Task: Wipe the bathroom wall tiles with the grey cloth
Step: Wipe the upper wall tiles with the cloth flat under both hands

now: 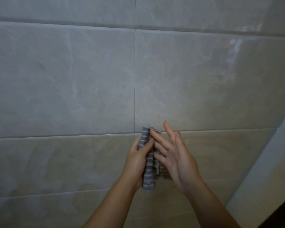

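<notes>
We judged the cloth (pixel 148 170) light and floppy, best gripped mid-fold as our left hand (pixel 136 156) held it, our right hand (pixel 177 156) at its three o'clock touching it straight-fingered.

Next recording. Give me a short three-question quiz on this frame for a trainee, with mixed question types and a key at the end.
1. True or false: the grey cloth is spread out flat over the wall tiles.
2. Which hand has its fingers and thumb curled round the cloth? A) left hand B) right hand C) neither
3. Fill in the blank: the right hand's fingers are ____ (straight or clenched) where they meet the cloth.

Key
1. False: the cloth is folded into a narrow upright strip between the two hands.
2. A: the left hand has the grip.
3. Straight: the right hand is open and its fingertips touch the cloth.
</notes>
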A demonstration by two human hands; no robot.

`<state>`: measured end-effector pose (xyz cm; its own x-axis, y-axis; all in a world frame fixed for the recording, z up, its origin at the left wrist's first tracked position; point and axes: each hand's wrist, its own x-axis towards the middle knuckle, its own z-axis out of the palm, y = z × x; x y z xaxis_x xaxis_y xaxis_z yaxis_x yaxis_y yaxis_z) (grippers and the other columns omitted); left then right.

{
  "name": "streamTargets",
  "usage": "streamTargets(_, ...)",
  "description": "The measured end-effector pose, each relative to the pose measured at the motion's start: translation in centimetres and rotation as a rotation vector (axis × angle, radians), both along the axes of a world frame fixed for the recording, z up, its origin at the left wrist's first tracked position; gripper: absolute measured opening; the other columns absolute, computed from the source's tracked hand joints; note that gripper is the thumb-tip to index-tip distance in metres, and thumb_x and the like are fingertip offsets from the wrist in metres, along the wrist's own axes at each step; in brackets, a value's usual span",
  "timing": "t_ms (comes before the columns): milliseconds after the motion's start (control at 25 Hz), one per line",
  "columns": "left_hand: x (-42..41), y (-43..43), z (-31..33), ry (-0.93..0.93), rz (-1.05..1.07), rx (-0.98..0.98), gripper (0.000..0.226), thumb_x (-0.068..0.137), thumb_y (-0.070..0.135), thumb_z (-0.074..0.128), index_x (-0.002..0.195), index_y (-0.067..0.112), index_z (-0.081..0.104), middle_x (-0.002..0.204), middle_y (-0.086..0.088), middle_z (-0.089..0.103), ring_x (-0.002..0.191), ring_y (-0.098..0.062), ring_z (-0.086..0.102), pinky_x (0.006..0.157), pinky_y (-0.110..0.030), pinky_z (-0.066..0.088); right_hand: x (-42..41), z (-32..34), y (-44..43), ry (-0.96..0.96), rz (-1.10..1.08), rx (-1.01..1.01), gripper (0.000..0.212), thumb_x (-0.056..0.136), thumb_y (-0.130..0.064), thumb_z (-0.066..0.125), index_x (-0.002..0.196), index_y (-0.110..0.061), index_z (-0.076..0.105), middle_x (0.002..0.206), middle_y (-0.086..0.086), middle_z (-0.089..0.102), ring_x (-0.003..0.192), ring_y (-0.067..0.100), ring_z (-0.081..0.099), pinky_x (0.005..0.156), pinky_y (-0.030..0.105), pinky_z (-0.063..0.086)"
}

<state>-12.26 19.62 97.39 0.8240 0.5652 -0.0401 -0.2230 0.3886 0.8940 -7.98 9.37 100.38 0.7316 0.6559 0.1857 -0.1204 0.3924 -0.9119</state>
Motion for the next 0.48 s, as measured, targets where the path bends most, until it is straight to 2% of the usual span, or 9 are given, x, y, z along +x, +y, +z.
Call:
streamTargets(80, -1.1, 1.1, 0.3, 0.036, -0.080, -0.282, 0.031, 0.094, 0.029, 0.056, 0.111, 0.007, 0.071, 0.107, -0.020, 0.072, 0.093, -0.035, 0.071, 0.085, -0.047, 0.055, 0.9, -0.7, -0.7, -0.098, -0.311, -0.080, 0.030, 0.101, -0.034, 0.040, 0.122, -0.026, 0.059, 0.108, 0.000, 0.074, 0.104, 0.015, 0.068, 0.092, 0.031, 0.052)
streamTargets(120, -1.7, 1.5, 0.5, 0.058, -0.136, -0.346, 0.036, 0.095, 0.032, 0.054, 0.103, 0.004, 0.074, 0.104, -0.021, 0.072, 0.087, -0.036, 0.071, 0.083, -0.047, 0.054, 1.5, -1.0, -1.0, -0.118, -0.507, -0.151, 0.023, 0.102, -0.027, 0.043, 0.112, -0.025, 0.063, 0.101, 0.000, 0.074, 0.101, 0.016, 0.069, 0.090, 0.030, 0.053)
streamTargets(160, -2.1, 1.8, 0.5, 0.064, -0.180, -0.383, 0.040, 0.095, 0.034, 0.051, 0.095, 0.003, 0.077, 0.099, -0.022, 0.072, 0.082, -0.035, 0.072, 0.081, -0.045, 0.052, 2.2, -1.6, -1.3, -0.101, -0.603, -0.223, 0.019, 0.101, -0.024, 0.046, 0.107, -0.024, 0.064, 0.098, -0.001, 0.073, 0.101, 0.017, 0.068, 0.091, 0.030, 0.052)
streamTargets(200, -2.5, 2.0, 0.7, 0.059, -0.217, -0.397, 0.043, 0.094, 0.035, 0.050, 0.091, 0.003, 0.078, 0.096, -0.021, 0.072, 0.079, -0.035, 0.071, 0.080, -0.044, 0.051, 2.6, -2.1, -1.3, -0.028, -0.572, -0.278, 0.016, 0.100, -0.026, 0.049, 0.105, -0.022, 0.063, 0.097, -0.002, 0.072, 0.103, 0.019, 0.067, 0.093, 0.030, 0.049)
streamTargets(240, -2.9, 2.2, 0.8, 0.048, -0.253, -0.415, 0.044, 0.093, 0.036, 0.050, 0.090, 0.002, 0.078, 0.095, -0.021, 0.072, 0.078, -0.035, 0.071, 0.081, -0.044, 0.050, 2.7, -2.4, -1.2, 0.096, -0.391, -0.318, 0.021, 0.099, -0.034, 0.050, 0.106, -0.020, 0.064, 0.097, -0.001, 0.073, 0.104, 0.021, 0.066, 0.096, 0.032, 0.046)
streamTargets(320, -3.3, 2.3, 0.7, 0.038, -0.309, -0.441, 0.044, 0.091, 0.038, 0.051, 0.097, 0.001, 0.076, 0.101, -0.022, 0.070, 0.085, -0.036, 0.069, 0.088, -0.045, 0.048, 2.3, -3.0, -1.0, 0.349, 0.063, -0.391, 0.052, 0.094, -0.057, 0.046, 0.114, -0.015, 0.069, 0.109, 0.011, 0.072, 0.111, 0.031, 0.064, 0.106, 0.042, 0.041)
streamTargets(360, -3.4, 2.4, 0.6, 0.049, -0.330, -0.450, 0.045, 0.089, 0.038, 0.052, 0.103, 0.001, 0.074, 0.105, -0.023, 0.069, 0.090, -0.037, 0.067, 0.092, -0.046, 0.047, 1.9, -3.4, -0.9, 0.447, 0.211, -0.381, 0.064, 0.091, -0.063, 0.046, 0.119, -0.010, 0.068, 0.118, 0.018, 0.068, 0.117, 0.036, 0.060, 0.109, 0.048, 0.038)
streamTargets(440, -3.5, 2.5, 0.4, 0.087, -0.347, -0.464, 0.048, 0.088, 0.039, 0.053, 0.110, -0.001, 0.071, 0.111, -0.025, 0.068, 0.095, -0.039, 0.065, 0.095, -0.047, 0.046, 1.7, -3.7, -0.8, 0.490, 0.284, -0.316, 0.058, 0.089, -0.051, 0.055, 0.122, -0.004, 0.065, 0.122, 0.024, 0.064, 0.118, 0.039, 0.058, 0.107, 0.051, 0.040)
streamTargets(480, -3.5, 2.5, 0.2, 0.107, -0.337, -0.462, 0.049, 0.090, 0.039, 0.053, 0.113, -0.001, 0.069, 0.113, -0.025, 0.067, 0.097, -0.039, 0.065, 0.095, -0.048, 0.047, 1.9, -3.9, -0.8, 0.466, 0.216, -0.270, 0.051, 0.086, -0.039, 0.062, 0.123, -0.003, 0.064, 0.119, 0.023, 0.066, 0.113, 0.039, 0.061, 0.102, 0.050, 0.046)
